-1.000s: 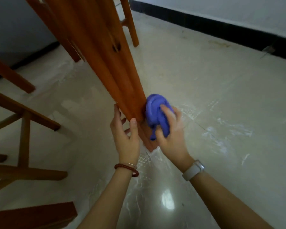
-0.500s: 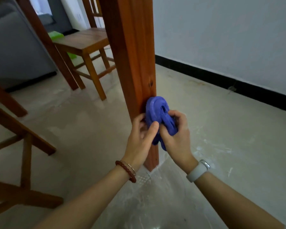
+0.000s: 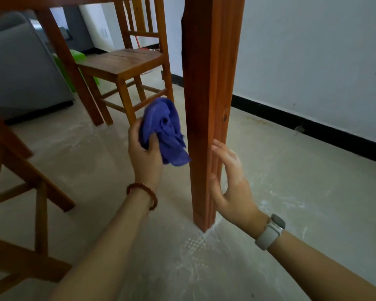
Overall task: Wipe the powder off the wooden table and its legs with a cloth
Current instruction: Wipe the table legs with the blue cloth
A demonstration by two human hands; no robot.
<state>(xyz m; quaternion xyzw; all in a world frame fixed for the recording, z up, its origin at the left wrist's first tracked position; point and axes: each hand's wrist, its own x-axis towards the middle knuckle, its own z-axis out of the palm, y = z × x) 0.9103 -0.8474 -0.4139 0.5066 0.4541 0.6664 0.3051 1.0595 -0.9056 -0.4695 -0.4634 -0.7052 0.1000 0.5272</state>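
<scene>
Bare forearms; beaded bracelet (image 3: 144, 194) left, pale-strapped watch (image 3: 270, 232) right.

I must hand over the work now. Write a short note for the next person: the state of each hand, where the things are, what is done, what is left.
Left hand: grips the bunched blue cloth, just left of the near table leg.
Right hand: open, fingers against the leg's right side, low down.
Done: I cannot tell how much; no powder is plain on the leg faces in view.
Left: the leg's other faces, the other legs, and the tabletop, which is out of view. White powder streaks lie on the floor around the leg's foot.
</scene>
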